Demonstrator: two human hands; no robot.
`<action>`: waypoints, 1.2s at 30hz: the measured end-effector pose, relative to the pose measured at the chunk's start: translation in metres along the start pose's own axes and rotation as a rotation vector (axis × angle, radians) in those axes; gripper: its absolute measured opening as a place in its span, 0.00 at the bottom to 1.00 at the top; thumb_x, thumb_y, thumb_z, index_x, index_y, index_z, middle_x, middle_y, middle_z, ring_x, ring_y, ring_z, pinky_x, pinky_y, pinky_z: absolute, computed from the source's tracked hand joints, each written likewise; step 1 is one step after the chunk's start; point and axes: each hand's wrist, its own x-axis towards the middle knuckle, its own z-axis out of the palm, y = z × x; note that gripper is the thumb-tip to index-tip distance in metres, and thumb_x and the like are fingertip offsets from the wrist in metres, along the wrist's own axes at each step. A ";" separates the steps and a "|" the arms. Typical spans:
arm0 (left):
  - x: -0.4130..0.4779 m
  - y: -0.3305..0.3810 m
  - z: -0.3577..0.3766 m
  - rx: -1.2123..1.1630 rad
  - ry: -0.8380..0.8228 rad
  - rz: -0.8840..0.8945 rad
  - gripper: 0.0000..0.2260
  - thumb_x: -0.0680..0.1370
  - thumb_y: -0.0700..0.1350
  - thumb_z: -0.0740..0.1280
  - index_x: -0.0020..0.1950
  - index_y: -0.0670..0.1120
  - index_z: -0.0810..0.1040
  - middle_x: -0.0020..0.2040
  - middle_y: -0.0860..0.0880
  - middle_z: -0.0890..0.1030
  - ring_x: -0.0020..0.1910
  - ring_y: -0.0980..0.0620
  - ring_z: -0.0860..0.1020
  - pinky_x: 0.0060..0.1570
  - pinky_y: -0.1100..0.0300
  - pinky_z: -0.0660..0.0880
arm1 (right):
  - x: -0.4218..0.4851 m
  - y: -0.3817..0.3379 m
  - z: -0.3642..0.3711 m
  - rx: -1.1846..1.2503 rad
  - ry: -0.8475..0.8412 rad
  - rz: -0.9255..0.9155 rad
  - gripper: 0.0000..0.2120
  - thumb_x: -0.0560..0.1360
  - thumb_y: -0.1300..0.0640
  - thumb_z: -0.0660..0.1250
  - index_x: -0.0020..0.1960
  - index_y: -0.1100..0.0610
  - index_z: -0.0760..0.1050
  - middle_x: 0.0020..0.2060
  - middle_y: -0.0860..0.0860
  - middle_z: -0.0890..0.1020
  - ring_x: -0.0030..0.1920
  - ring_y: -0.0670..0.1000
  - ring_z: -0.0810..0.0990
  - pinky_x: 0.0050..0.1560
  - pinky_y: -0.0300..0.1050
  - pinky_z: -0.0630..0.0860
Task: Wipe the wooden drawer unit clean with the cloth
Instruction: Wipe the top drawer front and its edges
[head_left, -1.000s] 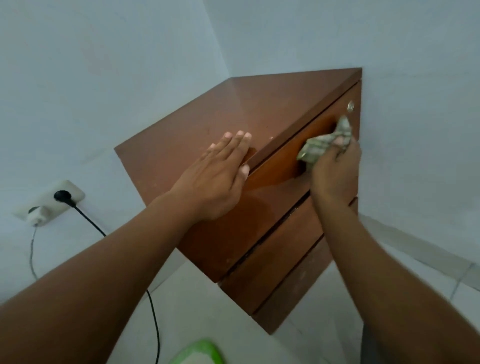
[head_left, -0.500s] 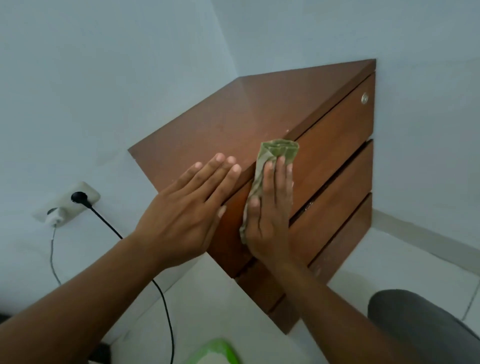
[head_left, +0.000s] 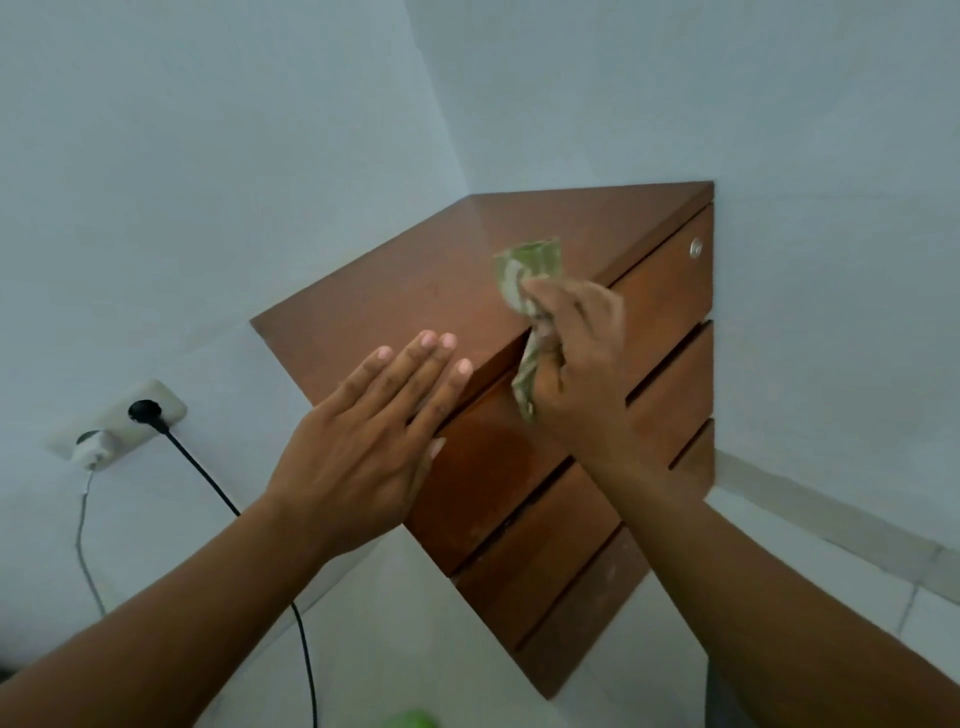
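Drawer unit (head_left: 405, 291), cloth (head_left: 530, 270) and fittings: materials and finish.
Drawer unit: reddish-brown wood, smooth, semi-gloss; soft sheen on the top, a darker damp-looking patch on the top drawer front (head_left: 660, 291), pale scuffs on the lower fronts. Lock (head_left: 696, 248): small round disc of bright silvery metal. Cloth: soft fabric, green and pale, matt, crumpled. Wall (head_left: 208, 156): pale paint, matt, faintly uneven. Socket plate (head_left: 111, 421): white plastic, smooth. Plug (head_left: 143, 410) and cable (head_left: 208, 478): black, matt sheath, plastic or rubber. Floor (head_left: 415, 649): pale tiles, smooth, thin joints.
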 end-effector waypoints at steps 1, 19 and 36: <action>0.000 0.000 -0.001 0.009 0.006 -0.001 0.28 0.85 0.52 0.50 0.82 0.41 0.52 0.82 0.39 0.53 0.82 0.42 0.52 0.77 0.42 0.58 | -0.008 -0.007 0.002 -0.043 -0.104 -0.139 0.19 0.74 0.67 0.61 0.62 0.58 0.80 0.60 0.54 0.80 0.63 0.57 0.72 0.60 0.49 0.66; 0.000 0.007 -0.003 0.104 0.064 -0.036 0.28 0.85 0.52 0.50 0.82 0.40 0.53 0.82 0.39 0.54 0.81 0.41 0.53 0.78 0.43 0.56 | -0.084 -0.033 -0.015 0.151 0.081 0.424 0.18 0.82 0.62 0.57 0.71 0.55 0.72 0.63 0.46 0.75 0.58 0.42 0.76 0.58 0.29 0.71; 0.001 0.025 0.004 -0.086 0.068 -0.357 0.30 0.85 0.56 0.50 0.82 0.42 0.50 0.82 0.40 0.52 0.82 0.44 0.49 0.80 0.45 0.51 | 0.086 0.028 -0.026 0.011 -0.193 0.332 0.21 0.80 0.67 0.57 0.69 0.54 0.74 0.59 0.53 0.79 0.54 0.48 0.76 0.55 0.33 0.73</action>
